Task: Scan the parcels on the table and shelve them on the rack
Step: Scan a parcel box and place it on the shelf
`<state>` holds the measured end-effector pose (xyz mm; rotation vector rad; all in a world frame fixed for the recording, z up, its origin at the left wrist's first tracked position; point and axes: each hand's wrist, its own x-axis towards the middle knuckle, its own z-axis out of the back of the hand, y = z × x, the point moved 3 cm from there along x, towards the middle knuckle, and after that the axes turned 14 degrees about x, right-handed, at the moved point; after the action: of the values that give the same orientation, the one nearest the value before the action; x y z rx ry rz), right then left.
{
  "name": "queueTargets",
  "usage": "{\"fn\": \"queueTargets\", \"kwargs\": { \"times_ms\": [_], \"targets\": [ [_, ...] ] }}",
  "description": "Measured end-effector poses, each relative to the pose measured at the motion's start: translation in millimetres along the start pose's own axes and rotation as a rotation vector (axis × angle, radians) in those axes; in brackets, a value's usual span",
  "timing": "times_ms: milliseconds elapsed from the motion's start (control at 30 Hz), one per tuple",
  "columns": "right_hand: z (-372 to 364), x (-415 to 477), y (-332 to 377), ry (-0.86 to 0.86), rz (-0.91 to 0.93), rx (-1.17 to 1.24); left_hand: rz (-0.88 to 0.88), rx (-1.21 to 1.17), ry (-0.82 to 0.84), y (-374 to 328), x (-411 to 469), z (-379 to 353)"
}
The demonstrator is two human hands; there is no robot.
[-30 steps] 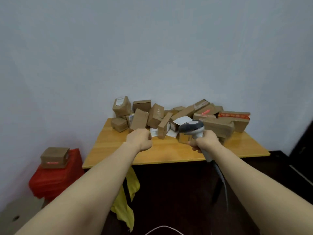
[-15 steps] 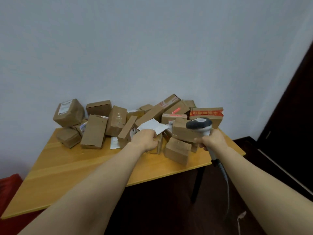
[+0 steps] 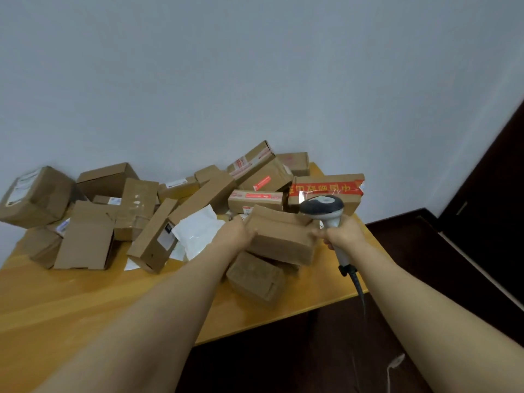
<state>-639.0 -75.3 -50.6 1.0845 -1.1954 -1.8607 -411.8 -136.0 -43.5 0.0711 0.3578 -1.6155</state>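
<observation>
A heap of brown cardboard parcels (image 3: 136,211) covers the back of the wooden table (image 3: 71,302). My left hand (image 3: 236,232) grips the left end of a brown parcel (image 3: 280,239) that sits on top of another small box (image 3: 256,277) near the table's right front. My right hand (image 3: 343,234) holds a grey and white barcode scanner (image 3: 323,207) by its handle, and its fingers touch the right end of the same parcel. The scanner's head hangs just above the parcel's right corner. Its cable (image 3: 358,285) trails down past the table edge.
A white plastic mailer (image 3: 195,231) lies among the boxes left of my left hand. A box with red tape (image 3: 326,191) stands behind the scanner. A dark door or cabinet (image 3: 493,194) is at the right. The grey wall runs behind the table. No rack is in view.
I have come closer to the table and the view has swung right. My left hand moved right onto the brown parcel and took hold of it; my right hand with the scanner closed in on its other end.
</observation>
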Motion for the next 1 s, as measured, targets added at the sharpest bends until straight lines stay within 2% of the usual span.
{"fn": "queueTargets", "kwargs": {
  "times_ms": [433, 600, 767, 900, 1000],
  "targets": [
    [-23, 62, -31, 0.044, -0.088, 0.136, 0.144, -0.199, 0.096, 0, 55, -32],
    [-19, 61, -13, -0.003, -0.027, 0.185, 0.245, -0.502, 0.089, 6, 51, -15],
    [-12, 34, 20, 0.063, 0.063, 0.388, 0.286, -0.739, -0.026, 15, 28, 22],
    [-12, -3, 52, 0.108, 0.185, 0.430, 0.260, -1.009, -0.092, 30, -4, 48],
    [-21, -40, 73, 0.097, 0.340, 0.467, 0.237, -1.278, 0.040, 36, -38, 63]
  ]
}}
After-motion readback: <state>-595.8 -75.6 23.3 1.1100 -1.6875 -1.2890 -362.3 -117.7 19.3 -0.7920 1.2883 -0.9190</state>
